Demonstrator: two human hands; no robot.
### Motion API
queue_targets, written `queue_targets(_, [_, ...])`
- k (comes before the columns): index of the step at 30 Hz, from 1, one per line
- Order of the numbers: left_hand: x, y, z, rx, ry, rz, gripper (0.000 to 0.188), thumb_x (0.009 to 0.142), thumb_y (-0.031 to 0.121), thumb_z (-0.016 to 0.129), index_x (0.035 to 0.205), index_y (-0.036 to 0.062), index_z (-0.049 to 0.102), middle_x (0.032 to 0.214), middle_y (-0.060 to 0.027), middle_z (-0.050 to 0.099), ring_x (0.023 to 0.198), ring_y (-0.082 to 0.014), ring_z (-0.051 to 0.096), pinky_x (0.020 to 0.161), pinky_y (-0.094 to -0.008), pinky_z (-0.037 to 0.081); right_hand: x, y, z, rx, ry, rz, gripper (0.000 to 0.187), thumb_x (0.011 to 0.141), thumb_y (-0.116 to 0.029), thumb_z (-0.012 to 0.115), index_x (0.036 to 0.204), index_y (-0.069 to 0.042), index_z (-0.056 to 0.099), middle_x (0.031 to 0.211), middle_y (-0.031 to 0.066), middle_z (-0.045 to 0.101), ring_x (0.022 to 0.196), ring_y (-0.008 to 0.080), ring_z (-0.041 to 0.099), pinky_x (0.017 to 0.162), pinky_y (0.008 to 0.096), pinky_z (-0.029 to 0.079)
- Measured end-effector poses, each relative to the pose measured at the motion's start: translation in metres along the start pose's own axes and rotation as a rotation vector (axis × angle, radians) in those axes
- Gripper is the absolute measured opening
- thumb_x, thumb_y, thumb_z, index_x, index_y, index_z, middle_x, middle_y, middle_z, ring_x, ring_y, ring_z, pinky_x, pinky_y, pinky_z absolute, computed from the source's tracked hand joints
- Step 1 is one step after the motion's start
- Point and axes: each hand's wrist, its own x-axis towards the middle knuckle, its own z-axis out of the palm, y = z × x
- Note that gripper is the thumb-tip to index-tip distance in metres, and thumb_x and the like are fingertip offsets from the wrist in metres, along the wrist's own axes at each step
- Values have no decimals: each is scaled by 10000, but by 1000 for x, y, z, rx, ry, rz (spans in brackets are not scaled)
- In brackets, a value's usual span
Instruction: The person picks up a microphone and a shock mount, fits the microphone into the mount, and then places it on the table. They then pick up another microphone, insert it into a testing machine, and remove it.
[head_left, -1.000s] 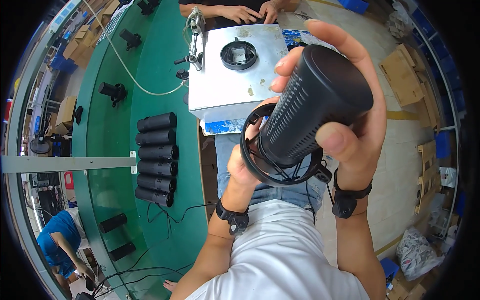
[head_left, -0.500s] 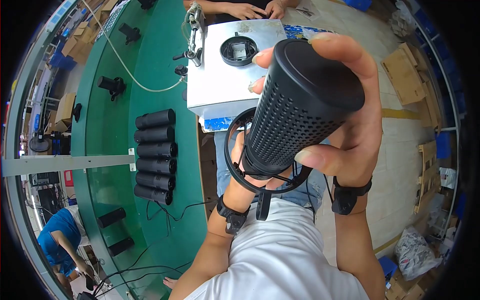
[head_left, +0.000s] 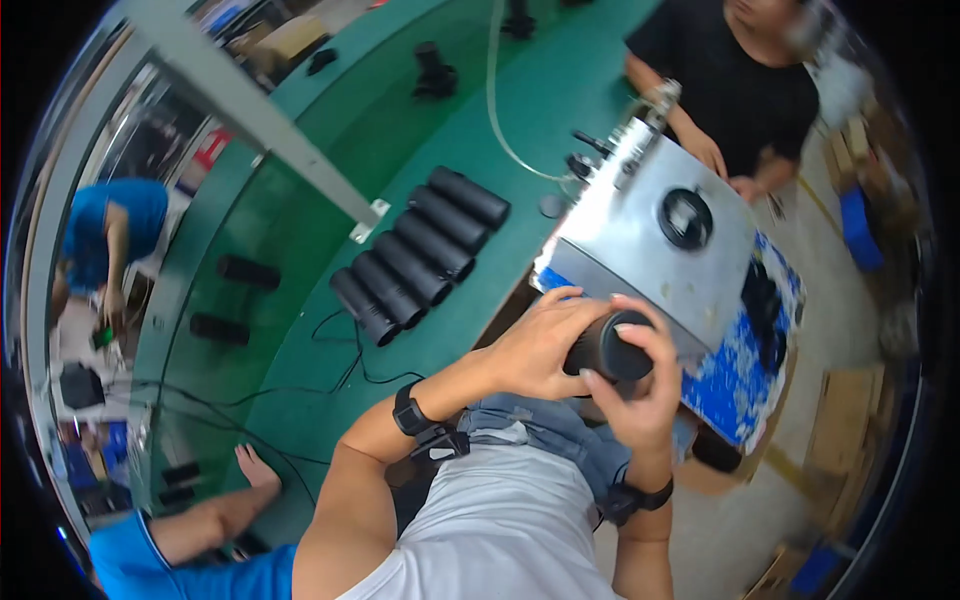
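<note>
A black cylindrical microphone [head_left: 628,352] is held between both hands in front of my body, its flat round end facing up. My left hand [head_left: 543,345] wraps around its left side. My right hand [head_left: 645,395] grips the right side near the end, thumb and fingers curled about the rim. My fingers hide most of its body, and its ring mount does not show now. Just beyond my hands stands a silver metal box [head_left: 630,265] with a round black fixture [head_left: 686,219] on top and a toggle clamp [head_left: 635,150] on its far left edge.
Several black cylinders [head_left: 425,250] lie in a row on the green bench [head_left: 320,385]. Black cables [head_left: 345,375] trail nearby. A grey metal post [head_left: 270,130] crosses at upper left. A person in black [head_left: 740,90] sits across; a blue sleeve [head_left: 190,540] reaches in at lower left.
The microphone has gone from close to the camera down to beside the metal box. My left hand has come around its side. The view has turned, and a blue-sleeved arm shows at lower left.
</note>
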Motion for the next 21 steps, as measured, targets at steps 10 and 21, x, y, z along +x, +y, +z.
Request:
queue_targets(10, [23, -187, -216, 254, 934, -547, 724, 678, 417, 783, 1188, -1, 485, 1075, -207, 635, 997, -355, 624, 867, -418, 489, -18, 12, -1, 226, -31, 441, 505, 823, -82, 572, 1296, 33, 437, 1261, 154, 542, 1204, 234, 504, 988, 340, 384])
queue_targets(21, [-25, -322, -257, 638, 1131, -1036, 748, 720, 424, 751, 1199, -56, 436, 1146, -241, 577, 1049, -411, 573, 846, -496, 475, -112, 33, -27, -33, -104, 740, 426, 791, -18, 624, 1204, -3, 522, 1085, 124, 636, 1022, 189, 600, 890, 301, 446])
